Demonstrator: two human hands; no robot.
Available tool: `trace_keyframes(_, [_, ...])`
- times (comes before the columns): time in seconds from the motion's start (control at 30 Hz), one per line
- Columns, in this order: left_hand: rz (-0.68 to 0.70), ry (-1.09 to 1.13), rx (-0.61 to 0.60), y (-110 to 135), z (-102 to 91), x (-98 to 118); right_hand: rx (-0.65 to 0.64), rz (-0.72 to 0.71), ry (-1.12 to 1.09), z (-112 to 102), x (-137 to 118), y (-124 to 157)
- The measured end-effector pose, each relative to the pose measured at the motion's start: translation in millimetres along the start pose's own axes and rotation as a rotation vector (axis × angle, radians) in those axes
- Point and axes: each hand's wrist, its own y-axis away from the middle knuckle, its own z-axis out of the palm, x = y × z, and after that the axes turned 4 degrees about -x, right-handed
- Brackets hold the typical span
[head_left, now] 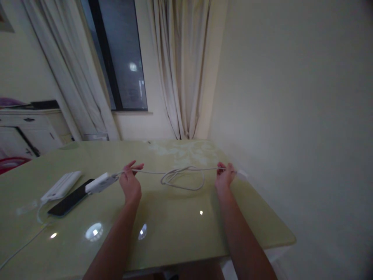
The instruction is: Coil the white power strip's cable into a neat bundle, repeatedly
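Over the green tabletop (175, 225), a looped white cable (175, 170) stretched sideways

Left hand (130, 184) pinched it near a white adapter (100, 182); right hand (224, 179) gripped it toward the other end, the loops midway between

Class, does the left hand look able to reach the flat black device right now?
Probably yes: the black device is mostly uncovered, though the left hand holds the cable and a white block intervenes.

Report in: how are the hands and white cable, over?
Left hand, right hand: both holding white cable. Cable loosely looped between them. White block, dark flat slab off left, not between the hands.
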Motion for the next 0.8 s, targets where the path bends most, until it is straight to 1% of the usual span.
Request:
trace_keyframes(0.07, [0.064, -0.032, -0.013, 8, 0.6, 9, -0.131, 0.003, 0.008, 6, 7, 10])
trace_keyframes(0.13, [0.091, -0.049, -0.074, 16, 1.5, 16, -0.255, -0.037, -0.003, 11, 12, 21])
trace_keyframes(0.2, [0.064, -0.071, -0.180, 25, 3.8, 16, -0.373, -0.091, -0.006, 16, 13, 33])
trace_keyframes(0.3, [0.003, -0.172, -0.339, 41, 11.5, 11, -0.535, -0.150, 0.045, 22, 11, 54])
trace_keyframes(0.37, [-0.026, -0.214, -0.434, 52, 18.5, 7, -0.652, -0.140, 0.125, 24, 10, 69])
trace_keyframes(0.43, [-0.045, -0.230, -0.514, 62, 24.9, 6, -0.759, -0.091, 0.222, 26, 12, 83])
trace_keyframes(0.5, [-0.048, -0.261, -0.570, 68, 29.2, 9, -0.806, -0.067, 0.322, 26, 15, 95])
trace_keyframes(0.53, [-0.040, -0.284, -0.592, 70, 30.4, 10, -0.812, -0.082, 0.378, 26, 17, 99])
trace_keyframes(0.57, [-0.031, -0.304, -0.613, 71, 31.0, 12, -0.813, -0.117, 0.435, 26, 18, 102])
trace_keyframes(0.67, [-0.037, -0.303, -0.656, 72, 30.4, 14, -0.823, -0.289, 0.592, 25, 23, 103])
trace_keyframes(0.73, [-0.075, -0.257, -0.625, 73, 28.6, 13, -0.821, -0.377, 0.678, 24, 26, 99])
trace_keyframes(0.8, [-0.106, -0.211, -0.562, 75, 26.3, 12, -0.832, -0.415, 0.754, 22, 31, 95])
